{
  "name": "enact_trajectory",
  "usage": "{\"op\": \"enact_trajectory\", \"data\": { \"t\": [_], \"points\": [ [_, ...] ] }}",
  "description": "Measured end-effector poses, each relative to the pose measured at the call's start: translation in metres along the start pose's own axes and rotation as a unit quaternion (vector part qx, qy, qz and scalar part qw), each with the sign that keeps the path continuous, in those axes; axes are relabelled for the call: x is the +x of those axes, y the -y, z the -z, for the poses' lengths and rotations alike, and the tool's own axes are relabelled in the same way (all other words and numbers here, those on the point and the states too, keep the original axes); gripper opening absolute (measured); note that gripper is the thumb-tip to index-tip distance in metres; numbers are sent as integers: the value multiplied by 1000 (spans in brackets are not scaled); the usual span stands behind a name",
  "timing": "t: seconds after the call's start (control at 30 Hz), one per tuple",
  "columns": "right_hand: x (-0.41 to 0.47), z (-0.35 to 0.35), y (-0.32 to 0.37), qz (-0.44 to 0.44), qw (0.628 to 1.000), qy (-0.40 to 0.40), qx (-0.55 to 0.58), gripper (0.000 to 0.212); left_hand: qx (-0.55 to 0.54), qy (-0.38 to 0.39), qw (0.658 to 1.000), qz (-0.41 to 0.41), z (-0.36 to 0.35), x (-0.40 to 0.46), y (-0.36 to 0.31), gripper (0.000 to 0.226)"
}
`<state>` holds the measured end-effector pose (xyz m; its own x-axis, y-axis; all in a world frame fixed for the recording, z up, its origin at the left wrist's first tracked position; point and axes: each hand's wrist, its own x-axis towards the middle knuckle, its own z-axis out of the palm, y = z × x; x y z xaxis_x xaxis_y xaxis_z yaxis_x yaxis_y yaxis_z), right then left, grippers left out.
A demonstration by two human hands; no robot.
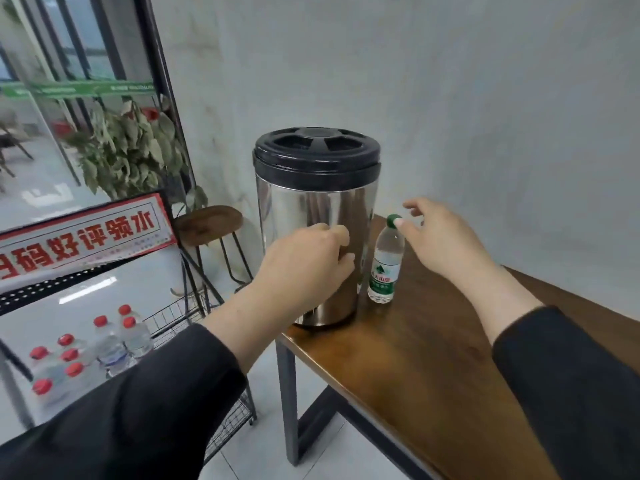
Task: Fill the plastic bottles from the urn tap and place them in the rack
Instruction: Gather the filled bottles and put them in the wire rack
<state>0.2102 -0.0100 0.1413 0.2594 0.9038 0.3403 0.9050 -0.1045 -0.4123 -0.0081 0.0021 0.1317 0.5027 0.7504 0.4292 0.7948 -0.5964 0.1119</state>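
While red-capped bottles (pixel 104 341) sit in the wire rack (pixel 180 317) on the left, the left hand (pixel 304 261) rests loosely curled against the shiny urn (pixel 311 202). Just right, a green-capped bottle (pixel 386 261) stands upright on the bench (pixel 415 358). The right hand (pixel 446 237) is nearer, fingers (pixel 398 222) spread, thumb touching the cap.

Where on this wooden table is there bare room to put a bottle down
The wooden table shows a broad bare patch in front of the green-capped bottle and the urn, running toward the near edge under the right hand. The back left corner is crowded: urn, bottle close beside it, left hand in front of the urn.
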Motion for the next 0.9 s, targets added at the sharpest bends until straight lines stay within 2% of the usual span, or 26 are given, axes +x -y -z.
{"op": "enact_trajectory", "data": {
  "t": [0.2,0.33,0.63,0.9],
  "points": [
    [65,-32,-35,-15,984,132,-115,64,13,24,1000,15,-12,-6,1,31],
    [94,-49,-41,-27,966,191,-170,62,18,63,997,44,-13,-19,15,35],
    [82,-56,-44,21,986,127,-106,25,30,76,992,91,-10,-38,33,35],
    [30,11,-2,73,989,120,-48,19,36,76,991,108,9,-50,48,40]
  ]
}}
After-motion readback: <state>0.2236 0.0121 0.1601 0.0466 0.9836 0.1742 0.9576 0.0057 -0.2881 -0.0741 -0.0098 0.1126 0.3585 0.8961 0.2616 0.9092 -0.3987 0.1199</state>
